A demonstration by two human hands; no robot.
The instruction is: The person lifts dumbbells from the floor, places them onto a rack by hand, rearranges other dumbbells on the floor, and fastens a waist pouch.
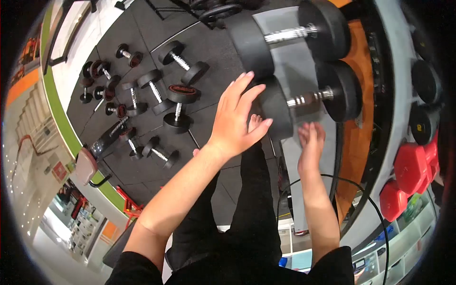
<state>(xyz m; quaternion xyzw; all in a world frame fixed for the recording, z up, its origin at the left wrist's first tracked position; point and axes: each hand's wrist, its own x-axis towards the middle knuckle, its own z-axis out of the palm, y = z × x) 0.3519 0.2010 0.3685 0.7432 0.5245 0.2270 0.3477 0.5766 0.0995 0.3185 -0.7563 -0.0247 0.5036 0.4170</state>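
Note:
A large black dumbbell [309,98] with a ridged chrome handle lies on a grey rack shelf [295,71]. My left hand [239,115] is open, its fingers spread beside the outer end of this dumbbell's left head, fingertips right at the edge. Just below the handle is my right hand [311,142], slightly blurred, fingers stretched upward and not wrapped around the bar. A second large black dumbbell [290,34] rests parallel to the first, farther along the shelf.
Several smaller dumbbells [178,110] are scattered over the black floor mat [223,183] at left. Red dumbbells [411,168] sit on another rack at right. A black cable [354,183] curves past my right forearm. A padded seat [85,166] stands at far left.

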